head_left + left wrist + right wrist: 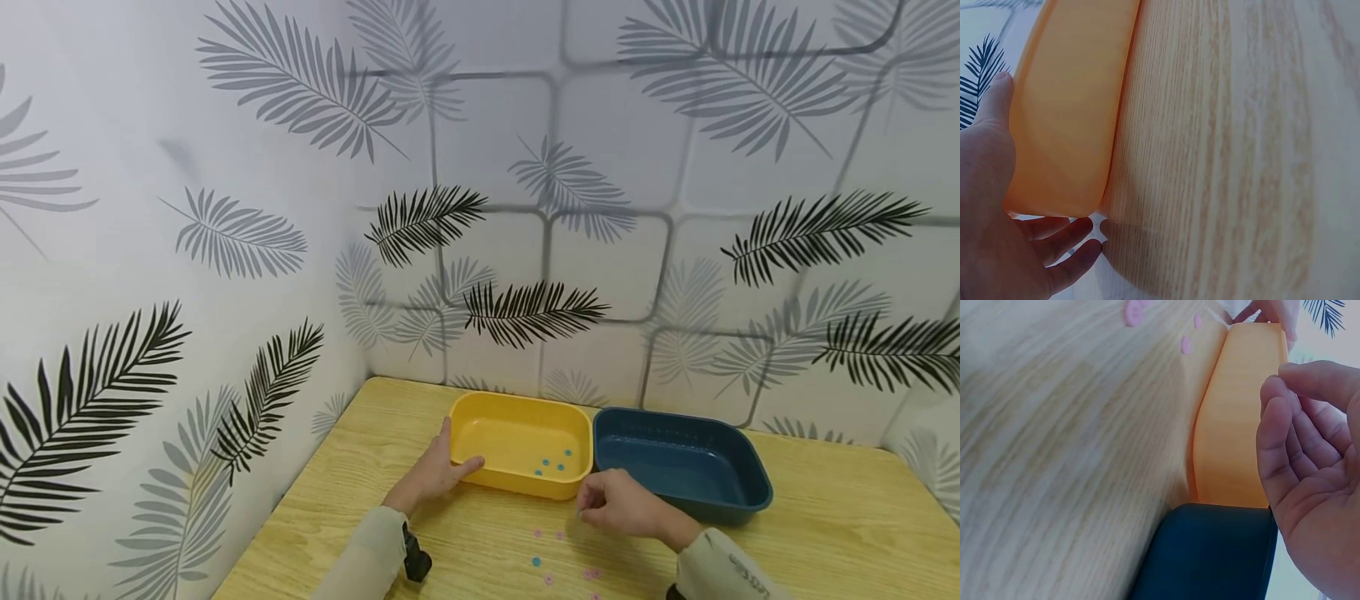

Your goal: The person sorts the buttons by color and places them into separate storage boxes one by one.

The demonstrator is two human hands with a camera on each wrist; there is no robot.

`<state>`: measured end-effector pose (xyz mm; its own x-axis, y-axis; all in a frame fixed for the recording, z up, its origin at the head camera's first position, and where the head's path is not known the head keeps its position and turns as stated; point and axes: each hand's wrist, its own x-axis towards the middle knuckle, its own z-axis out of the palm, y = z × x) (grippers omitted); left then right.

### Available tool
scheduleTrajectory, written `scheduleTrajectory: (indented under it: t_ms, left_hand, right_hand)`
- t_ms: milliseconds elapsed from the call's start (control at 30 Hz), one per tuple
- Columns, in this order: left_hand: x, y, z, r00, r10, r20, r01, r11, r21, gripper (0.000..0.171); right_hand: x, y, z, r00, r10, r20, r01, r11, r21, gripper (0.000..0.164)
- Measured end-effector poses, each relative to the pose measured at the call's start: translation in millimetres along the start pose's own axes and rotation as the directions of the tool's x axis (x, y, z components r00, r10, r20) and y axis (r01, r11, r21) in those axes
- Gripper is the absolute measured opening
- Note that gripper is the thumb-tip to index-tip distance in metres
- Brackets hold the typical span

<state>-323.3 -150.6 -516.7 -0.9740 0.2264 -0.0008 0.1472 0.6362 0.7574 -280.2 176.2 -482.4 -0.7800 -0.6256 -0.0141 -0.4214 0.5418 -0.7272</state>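
A yellow plastic box [517, 486] stands on the table with several small blue button-like discs [546, 462] inside. My left hand [435, 473] holds its near left corner, the thumb along the front rim and the fingers at the left end. The right hand [618, 502] hovers by the box's near right corner, in front of a dark blue box [731, 508]. In the right wrist view its thumb and index fingertips [1277, 387] meet; no thing shows between them. On the wood in front lie several pink discs [558, 536] and one blue disc [536, 562].
The two boxes stand side by side near the back of the light wooden table [360, 433]. Behind and to the left rise walls [495, 250] with a feather-leaf pattern. A dark strap with a device [416, 558] sits on the left wrist.
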Motion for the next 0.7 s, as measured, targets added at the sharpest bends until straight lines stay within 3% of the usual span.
scheduleTrajectory:
  t_ms: [333,700]
  left_hand:
    - [-0.1,0.9,-0.7,1.0,0.015,-0.001,-0.015,1.0,0.007,0.103]
    - [-0.2,-0.6,-0.4,1.0,0.004,0.006,-0.004,1.0,0.022,0.107]
  right_hand:
    - [4.1,-1.7,-4.5,0.999,0.0,-0.048,0.0,1.0,0.003,0.005]
    - [10.2,-8.8,-10.2,0.99,0.076,-0.12,-0.072,0.997,0.035,0.006]
